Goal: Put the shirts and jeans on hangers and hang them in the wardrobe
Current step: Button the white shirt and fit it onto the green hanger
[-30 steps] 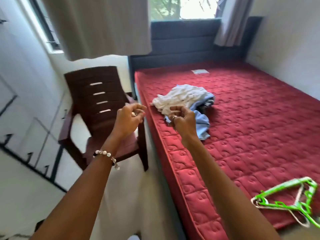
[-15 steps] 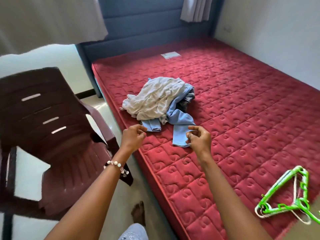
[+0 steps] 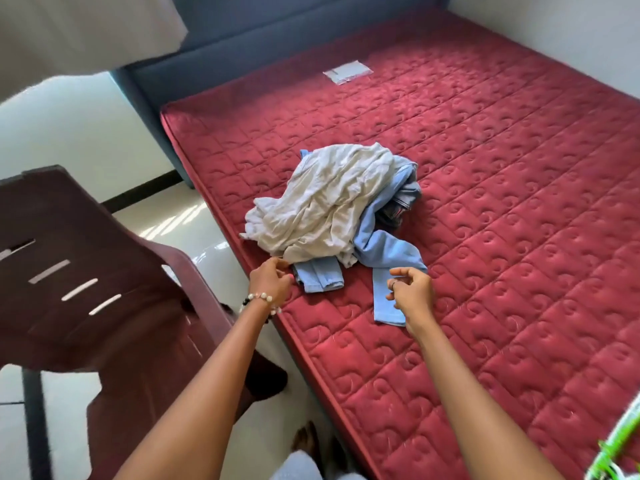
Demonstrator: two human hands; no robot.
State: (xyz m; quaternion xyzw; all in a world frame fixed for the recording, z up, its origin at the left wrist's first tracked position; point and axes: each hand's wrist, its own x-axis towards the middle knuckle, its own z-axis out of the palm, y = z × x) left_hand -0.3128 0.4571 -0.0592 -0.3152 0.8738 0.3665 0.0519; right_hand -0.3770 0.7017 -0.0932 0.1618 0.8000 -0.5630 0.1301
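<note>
- A green hanger (image 3: 620,448) pokes in at the bottom right corner, lying on the near end of the red quilted mattress (image 3: 502,237).
- The left hand (image 3: 272,280), with a beaded bracelet (image 3: 259,299) on its wrist, hovers at the mattress edge; its fingers are loosely curled together and I see nothing held in them. It is just beside the cuff of the light blue garment (image 3: 381,251).
- The right hand (image 3: 412,292) hangs over the other blue strip, fingers loosely bent and slightly apart, a ring on one; it grips nothing that I can see.
- A dark brown plastic chair (image 3: 104,289) stands on the pale floor just beside the bed, to the left.
- Beyond the hands the pile of clothes sits near the mattress's left edge: a crumpled white shirt (image 3: 329,202) on top, the blue garment under it, and a bit of darker denim (image 3: 403,202) behind.
- Farther up lies a white label (image 3: 348,71) on the mattress; its writing is too small to read.
- A dark blue headboard (image 3: 277,36) closes the far end.
</note>
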